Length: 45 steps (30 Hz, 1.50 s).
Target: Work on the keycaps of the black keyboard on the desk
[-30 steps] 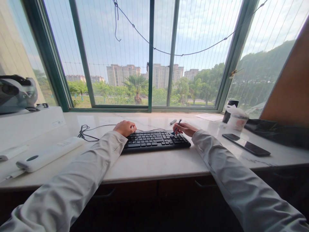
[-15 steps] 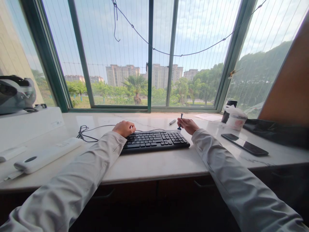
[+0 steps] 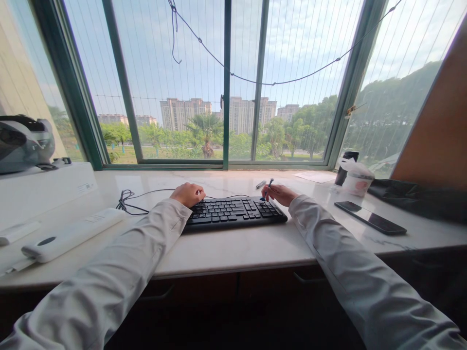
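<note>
A black keyboard [image 3: 233,212] lies on the white marble-like counter. My left hand [image 3: 188,195] rests with curled fingers at the keyboard's upper left corner, closed on its edge. Between the fingertips of my right hand [image 3: 280,192] is a small dark blue brush [image 3: 267,189], held tilted. Its lower end meets the keys at the top of the number pad; its other end points up and to the right. My right palm is hidden from view.
A small silvery object [image 3: 260,184] lies behind the keyboard. Its black cable [image 3: 127,203] is coiled at left, near a white elongated device [image 3: 73,233]. To the right are a phone [image 3: 369,218], a plastic-covered cup [image 3: 357,180] and a dark bottle [image 3: 346,167]. A window closes off the back.
My right hand has moved a little left with the brush, which has gone from upright to tilted over the number pad. My left hand stays where it was.
</note>
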Each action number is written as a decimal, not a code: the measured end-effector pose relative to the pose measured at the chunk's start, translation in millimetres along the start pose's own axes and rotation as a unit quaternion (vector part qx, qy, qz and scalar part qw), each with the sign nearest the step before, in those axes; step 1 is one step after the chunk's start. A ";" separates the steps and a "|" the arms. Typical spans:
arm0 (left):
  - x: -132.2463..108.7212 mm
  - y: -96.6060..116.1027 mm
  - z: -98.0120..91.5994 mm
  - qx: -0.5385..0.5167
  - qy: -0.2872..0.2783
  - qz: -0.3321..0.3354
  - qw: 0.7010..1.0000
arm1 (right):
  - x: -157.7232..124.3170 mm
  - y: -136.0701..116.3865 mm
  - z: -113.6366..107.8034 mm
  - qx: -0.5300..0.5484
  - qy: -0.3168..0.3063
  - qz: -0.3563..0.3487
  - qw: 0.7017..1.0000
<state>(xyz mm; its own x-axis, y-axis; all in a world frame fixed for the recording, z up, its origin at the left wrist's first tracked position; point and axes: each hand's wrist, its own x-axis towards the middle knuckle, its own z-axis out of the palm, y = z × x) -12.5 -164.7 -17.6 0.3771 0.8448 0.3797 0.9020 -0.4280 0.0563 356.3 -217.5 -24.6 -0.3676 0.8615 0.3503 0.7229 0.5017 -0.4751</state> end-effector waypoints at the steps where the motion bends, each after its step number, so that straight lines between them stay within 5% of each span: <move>1: 0.0 0.2 -0.2 0.000 -0.001 0.000 1.000 | -1.2 -1.3 -1.4 -0.019 0.015 0.005 1.000; 8: -0.3 1.5 -1.3 0.009 -0.002 0.000 1.000 | -5.7 -2.2 -6.9 -0.134 0.087 0.070 0.985; 17: -0.6 1.3 -1.3 0.005 0.000 0.000 1.000 | -5.7 -9.5 -9.6 -0.105 0.185 0.074 0.974; 45: -0.6 2.1 -1.7 0.000 -0.001 0.000 1.000 | -5.4 -10.7 -3.3 -0.052 0.052 0.036 0.997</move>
<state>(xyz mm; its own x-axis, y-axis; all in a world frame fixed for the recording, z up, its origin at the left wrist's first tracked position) -11.2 -166.7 -16.1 0.3784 0.8452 0.3774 0.9017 -0.4287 0.0560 352.4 -227.9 -18.8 -0.2539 0.8793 0.4029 0.8040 0.4235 -0.4175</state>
